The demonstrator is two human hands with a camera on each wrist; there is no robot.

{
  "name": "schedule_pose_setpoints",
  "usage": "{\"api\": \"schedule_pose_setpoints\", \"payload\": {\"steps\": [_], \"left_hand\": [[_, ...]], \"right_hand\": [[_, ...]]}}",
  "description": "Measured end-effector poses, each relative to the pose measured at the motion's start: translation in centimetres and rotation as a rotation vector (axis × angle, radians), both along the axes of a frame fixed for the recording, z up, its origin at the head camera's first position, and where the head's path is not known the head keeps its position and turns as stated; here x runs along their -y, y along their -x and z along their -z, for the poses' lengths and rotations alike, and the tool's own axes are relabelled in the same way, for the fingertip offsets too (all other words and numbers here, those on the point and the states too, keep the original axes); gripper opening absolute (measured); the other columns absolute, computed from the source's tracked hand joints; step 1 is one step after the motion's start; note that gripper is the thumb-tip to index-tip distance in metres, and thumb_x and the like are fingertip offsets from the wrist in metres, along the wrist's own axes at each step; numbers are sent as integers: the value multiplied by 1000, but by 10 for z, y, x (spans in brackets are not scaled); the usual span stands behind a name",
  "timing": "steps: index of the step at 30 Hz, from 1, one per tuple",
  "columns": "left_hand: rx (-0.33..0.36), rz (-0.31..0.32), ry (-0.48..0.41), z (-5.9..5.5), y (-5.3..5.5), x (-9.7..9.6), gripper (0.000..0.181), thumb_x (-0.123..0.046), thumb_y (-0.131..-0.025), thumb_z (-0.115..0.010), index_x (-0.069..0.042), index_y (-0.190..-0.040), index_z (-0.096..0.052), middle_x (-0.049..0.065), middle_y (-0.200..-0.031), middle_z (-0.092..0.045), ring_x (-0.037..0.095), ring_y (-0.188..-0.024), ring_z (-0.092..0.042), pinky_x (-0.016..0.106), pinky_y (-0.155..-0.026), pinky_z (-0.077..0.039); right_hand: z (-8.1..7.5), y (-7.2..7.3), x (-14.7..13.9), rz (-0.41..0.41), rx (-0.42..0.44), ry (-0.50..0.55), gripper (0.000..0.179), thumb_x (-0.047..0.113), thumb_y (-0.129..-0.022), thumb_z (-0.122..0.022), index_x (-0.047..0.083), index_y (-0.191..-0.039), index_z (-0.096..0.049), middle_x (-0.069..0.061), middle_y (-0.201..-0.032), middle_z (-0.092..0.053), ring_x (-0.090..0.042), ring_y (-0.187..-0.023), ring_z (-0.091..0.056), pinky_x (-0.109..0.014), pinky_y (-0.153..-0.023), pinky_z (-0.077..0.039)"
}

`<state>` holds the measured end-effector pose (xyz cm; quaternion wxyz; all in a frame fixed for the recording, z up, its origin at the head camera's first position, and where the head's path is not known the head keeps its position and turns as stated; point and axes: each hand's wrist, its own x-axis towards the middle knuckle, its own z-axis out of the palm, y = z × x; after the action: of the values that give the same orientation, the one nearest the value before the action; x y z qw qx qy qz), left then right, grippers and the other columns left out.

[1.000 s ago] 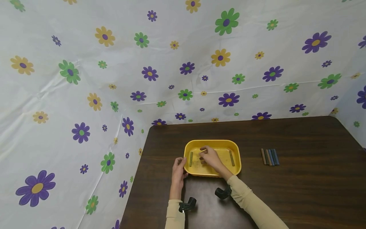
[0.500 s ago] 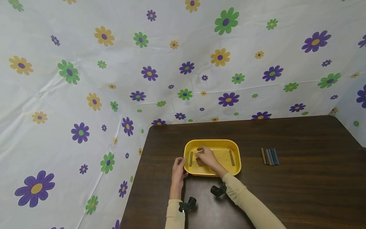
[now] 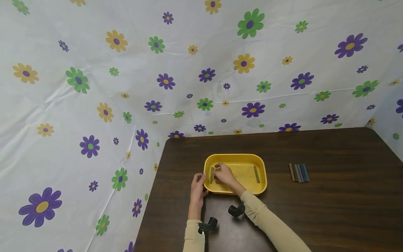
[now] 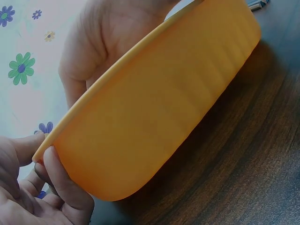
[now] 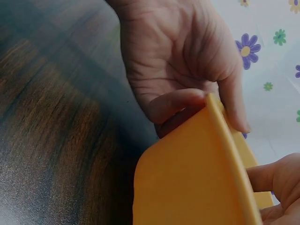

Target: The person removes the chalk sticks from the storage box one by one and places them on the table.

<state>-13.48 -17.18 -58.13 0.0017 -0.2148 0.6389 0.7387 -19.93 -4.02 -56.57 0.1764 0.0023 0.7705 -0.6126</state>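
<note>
A yellow plastic tray (image 3: 242, 190) stands on the dark wooden table, with one slim green stick (image 3: 256, 174) at its right end and another green stick (image 3: 211, 175) at its left end. My left hand (image 3: 197, 189) pinches the tray's left rim; in the left wrist view its fingers and thumb (image 4: 56, 183) lie on both sides of the edge. Inside the tray, my right hand (image 3: 225, 175) has its fingertips close beside the left green stick. The tray wall hides part of this hand (image 5: 283, 185) in the right wrist view, and whether anything lies between its fingers is unclear.
Several slim sticks (image 3: 299, 173) in brown, green and blue lie side by side on the table, right of the tray. A flowered sheet (image 3: 220, 70) hangs behind and left of the table (image 3: 340, 210).
My right hand has moved left inside the tray, up to the left green stick. The left hand keeps its hold on the rim, and the tray and sticks have stayed put.
</note>
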Motion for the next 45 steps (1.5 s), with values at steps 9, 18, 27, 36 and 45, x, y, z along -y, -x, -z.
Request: {"api": "schedule_pose_setpoints", "payload": {"steps": [9,18,27,36,45], "left_hand": [[-1,9,-11,-6,-2,0,25,-33,-105,-64,-11,-110,-53,4,-87,-57,12,-66,-54,24,-56,-44],[-7,0,6,0,0,-1,29,-37,-103,-66,-12,-111,-53,3,-83,-52,9,-63,-51,23,-55,-44],[-7,-2,2,-1,-1,0,28,-36,-104,-65,-11,-111,-53,1,-82,-53,9,-63,-51,23,-54,-44],[13,34,-27,-12,-2,1,20,-25,-107,-60,-7,-111,-52,5,-86,-56,12,-65,-54,25,-57,-46],[6,10,-27,-6,-2,0,26,-32,-106,-63,-9,-113,-53,4,-91,-57,10,-66,-52,23,-55,-44]], "right_hand": [[1,1,9,9,5,17,43,-1,-94,-66,-16,-131,-53,-29,-116,-67,-35,-86,-72,-39,-69,-61],[1,-1,13,36,79,100,51,-5,-91,-64,-16,-137,-48,-29,-119,-63,-34,-92,-70,-44,-76,-61],[2,-1,17,69,175,227,58,-6,-91,-65,-16,-144,-42,-36,-136,-53,-40,-107,-65,-49,-83,-59],[7,-1,20,59,105,206,58,-11,-89,-67,-14,-143,-45,-30,-117,-63,-30,-91,-67,-43,-75,-61],[10,0,20,39,90,233,59,-15,-85,-68,-12,-140,-48,-27,-109,-65,-26,-83,-67,-45,-72,-61]]}}
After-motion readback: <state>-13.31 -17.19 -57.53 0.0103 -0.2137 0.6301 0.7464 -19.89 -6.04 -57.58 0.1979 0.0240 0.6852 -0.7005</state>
